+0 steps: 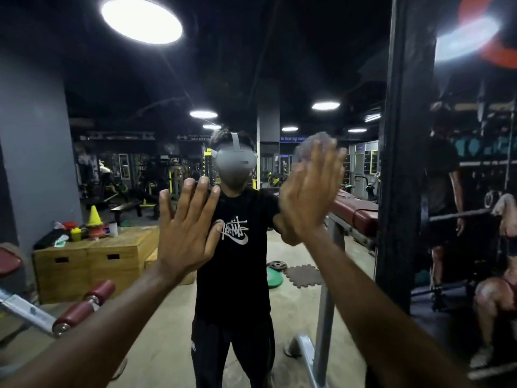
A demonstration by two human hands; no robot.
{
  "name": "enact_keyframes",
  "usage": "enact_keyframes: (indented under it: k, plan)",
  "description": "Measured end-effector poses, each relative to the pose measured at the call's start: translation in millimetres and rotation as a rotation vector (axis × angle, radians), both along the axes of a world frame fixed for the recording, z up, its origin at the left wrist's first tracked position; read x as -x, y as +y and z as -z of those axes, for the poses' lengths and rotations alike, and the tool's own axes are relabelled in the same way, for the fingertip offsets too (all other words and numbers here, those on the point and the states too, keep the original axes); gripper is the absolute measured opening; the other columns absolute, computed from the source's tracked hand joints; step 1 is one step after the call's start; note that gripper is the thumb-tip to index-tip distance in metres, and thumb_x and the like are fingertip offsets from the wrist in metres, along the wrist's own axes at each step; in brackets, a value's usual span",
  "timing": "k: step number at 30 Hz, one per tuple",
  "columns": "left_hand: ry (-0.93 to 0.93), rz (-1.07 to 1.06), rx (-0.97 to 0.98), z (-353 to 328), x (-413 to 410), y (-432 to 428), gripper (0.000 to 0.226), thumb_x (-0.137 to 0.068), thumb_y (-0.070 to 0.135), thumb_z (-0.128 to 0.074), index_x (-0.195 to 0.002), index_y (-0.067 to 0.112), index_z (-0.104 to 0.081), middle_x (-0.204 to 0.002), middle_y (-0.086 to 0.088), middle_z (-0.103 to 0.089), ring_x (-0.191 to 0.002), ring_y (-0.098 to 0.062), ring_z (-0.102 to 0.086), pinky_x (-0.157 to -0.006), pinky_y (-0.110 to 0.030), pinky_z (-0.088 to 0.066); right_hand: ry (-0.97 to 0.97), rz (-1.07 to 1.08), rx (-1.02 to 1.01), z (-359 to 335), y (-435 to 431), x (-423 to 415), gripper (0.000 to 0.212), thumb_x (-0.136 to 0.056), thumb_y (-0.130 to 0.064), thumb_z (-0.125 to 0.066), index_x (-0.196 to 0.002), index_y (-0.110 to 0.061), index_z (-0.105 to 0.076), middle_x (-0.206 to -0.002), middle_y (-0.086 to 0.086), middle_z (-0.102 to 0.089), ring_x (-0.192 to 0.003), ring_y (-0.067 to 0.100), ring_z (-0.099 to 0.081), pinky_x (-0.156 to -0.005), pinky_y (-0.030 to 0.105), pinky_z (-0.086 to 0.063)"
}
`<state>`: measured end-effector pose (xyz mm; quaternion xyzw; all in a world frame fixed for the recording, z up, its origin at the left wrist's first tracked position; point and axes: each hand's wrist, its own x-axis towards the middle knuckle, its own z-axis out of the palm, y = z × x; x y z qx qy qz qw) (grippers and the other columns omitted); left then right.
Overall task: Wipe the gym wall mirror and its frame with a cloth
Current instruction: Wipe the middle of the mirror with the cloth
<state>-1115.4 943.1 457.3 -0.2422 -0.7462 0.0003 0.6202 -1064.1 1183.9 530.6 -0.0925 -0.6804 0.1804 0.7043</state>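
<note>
The wall mirror [134, 113] fills most of the head view and reflects the gym and the person wearing the camera. Its black upright frame [402, 163] stands at the right. My left hand [187, 233] lies flat on the glass with the fingers spread and holds nothing. My right hand [310, 197] is higher and to the right, motion-blurred, with straight fingers pressing a greyish cloth [319, 141] against the mirror. Only the top of the cloth shows above the fingertips.
A bench with red roller pads [86, 306] juts in at the lower left. A red padded bench [361, 214] on a steel post [327, 289] stands close at the right. Reflected wooden boxes [92, 259] carry cones and bottles. Beyond the frame, other people train.
</note>
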Motion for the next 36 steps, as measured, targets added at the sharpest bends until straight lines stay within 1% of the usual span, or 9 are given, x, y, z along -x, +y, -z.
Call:
enact_keyframes:
  k: [4, 7, 10, 13, 19, 22, 26, 32, 36]
  plan:
    - [-0.001, -0.001, 0.004, 3, 2, -2, 0.068, -0.104, 0.046, -0.036, -0.162, 0.012, -0.023, -0.17, -0.014, -0.014, -0.156, -0.035, -0.014, -0.119, -0.071, -0.013, -0.154, 0.001, -0.572, 51, -40, 7, 0.071, -0.103, -0.02, -0.046, -0.162, -0.019, -0.007, -0.169, 0.006, -0.005, -0.156, 0.028, -0.001, -0.127, 0.048, -0.008]
    - [-0.001, 0.031, 0.085, 26, -1, -3, 0.07, -0.101, 0.044, -0.047, -0.161, 0.014, -0.027, -0.169, -0.015, -0.016, -0.156, -0.034, -0.016, -0.119, -0.071, -0.015, -0.261, -0.049, -0.782, 80, 0, -2, 0.067, -0.095, -0.011, -0.059, -0.157, -0.02, -0.035, -0.166, 0.008, -0.029, -0.156, 0.029, -0.019, -0.126, 0.052, -0.018]
    - [-0.071, 0.045, 0.072, 67, -8, 0, 0.072, -0.1, 0.041, -0.05, -0.161, 0.014, -0.026, -0.17, -0.014, -0.015, -0.157, -0.034, -0.015, -0.119, -0.07, -0.015, -0.193, 0.062, -0.315, 104, 48, -12, 0.035, -0.098, -0.032, -0.058, -0.133, -0.029, -0.057, -0.141, 0.001, -0.056, -0.131, 0.024, -0.048, -0.108, 0.047, -0.04]
    - [-0.09, 0.037, 0.029, 91, -12, 5, 0.069, -0.1, 0.038, -0.05, -0.16, 0.012, -0.028, -0.169, -0.016, -0.017, -0.156, -0.035, -0.014, -0.12, -0.068, -0.016, 0.087, 0.016, 0.297, 146, 29, -15, 0.05, -0.108, -0.03, -0.036, -0.156, -0.016, -0.035, -0.162, 0.015, -0.036, -0.151, 0.037, -0.029, -0.117, 0.059, -0.031]
    - [-0.133, 0.08, 0.057, 138, -20, 20, 0.068, -0.101, 0.037, -0.046, -0.161, 0.01, -0.026, -0.169, -0.017, -0.014, -0.156, -0.036, -0.014, -0.122, -0.066, -0.007, -0.324, 0.005, -0.661, 227, 13, -26, 0.049, -0.106, -0.017, -0.037, -0.154, -0.016, -0.036, -0.166, 0.012, -0.024, -0.151, 0.036, -0.028, -0.124, 0.049, -0.022]
    - [-0.163, 0.073, 0.061, 147, -21, 15, 0.069, -0.101, 0.04, -0.044, -0.161, 0.011, -0.026, -0.17, -0.016, -0.013, -0.157, -0.036, -0.014, -0.124, -0.062, -0.008, -0.478, 0.094, -0.379, 222, 75, -14, 0.034, -0.099, -0.023, -0.044, -0.132, -0.02, -0.052, -0.13, 0.006, -0.053, -0.117, 0.031, -0.055, -0.102, 0.045, -0.046]
    - [-0.156, 0.064, 0.082, 147, -20, 11, 0.071, -0.1, 0.041, -0.048, -0.161, 0.012, -0.027, -0.17, -0.016, -0.013, -0.157, -0.035, -0.012, -0.125, -0.06, -0.007, -0.392, -0.089, 0.198, 256, 59, -2, 0.064, -0.108, -0.046, -0.023, -0.155, -0.004, -0.035, -0.161, 0.015, -0.033, -0.151, 0.036, -0.029, -0.124, 0.056, -0.022]
    - [-0.18, 0.027, 0.023, 126, -13, -28, 0.067, -0.104, 0.042, -0.04, -0.163, 0.016, -0.022, -0.17, -0.017, -0.006, -0.156, -0.04, -0.007, -0.118, -0.073, -0.011, -0.327, -0.075, -0.525, 220, -37, -18, 0.06, -0.106, -0.023, -0.041, -0.161, -0.015, -0.019, -0.169, 0.014, -0.013, -0.157, 0.034, -0.009, -0.125, 0.054, -0.019]
    - [-0.172, -0.042, -0.057, 92, -1, -77, 0.071, -0.104, 0.05, -0.036, -0.162, 0.013, -0.021, -0.169, -0.021, -0.01, -0.155, -0.045, -0.009, -0.115, -0.076, -0.011, -0.164, 0.042, -0.151, 156, 2, -9, 0.065, -0.104, -0.034, -0.05, -0.158, -0.006, -0.026, -0.162, 0.024, -0.029, -0.151, 0.04, -0.024, -0.121, 0.056, -0.027]
